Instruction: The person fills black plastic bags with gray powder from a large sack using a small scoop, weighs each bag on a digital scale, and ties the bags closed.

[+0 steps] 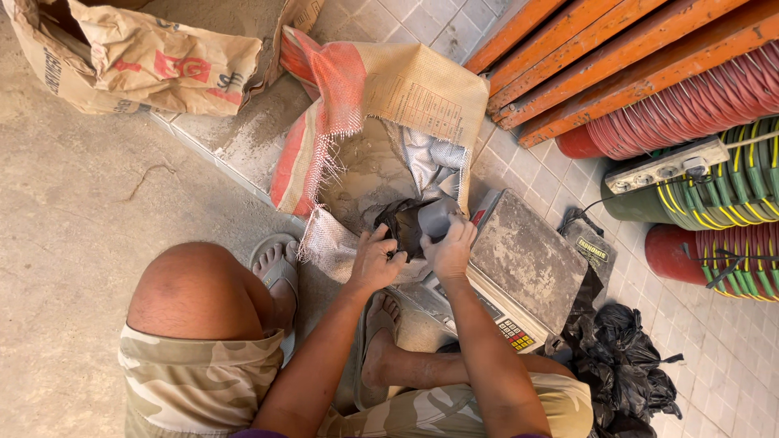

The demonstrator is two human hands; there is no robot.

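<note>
Open woven sack (pixel 381 122) of grey powder, its torn mouth facing the squatting person. Over the mouth, a crumpled black bag (pixel 403 227) held open by the left hand (pixel 372 261), grip pinched shut on its rim; right hand (pixel 449 247) wrapped tightly round a grey scoop (pixel 438 217). Scale (pixel 523 255) touches at right; bare floor (pixel 73 211) at left

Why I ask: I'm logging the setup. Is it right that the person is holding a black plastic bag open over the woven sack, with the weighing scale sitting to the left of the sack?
Not quite. The weighing scale sits to the right of the woven sack, not the left, as the head view shows. The rest holds: the left hand and right hand hold the black plastic bag over the open sack.
</note>
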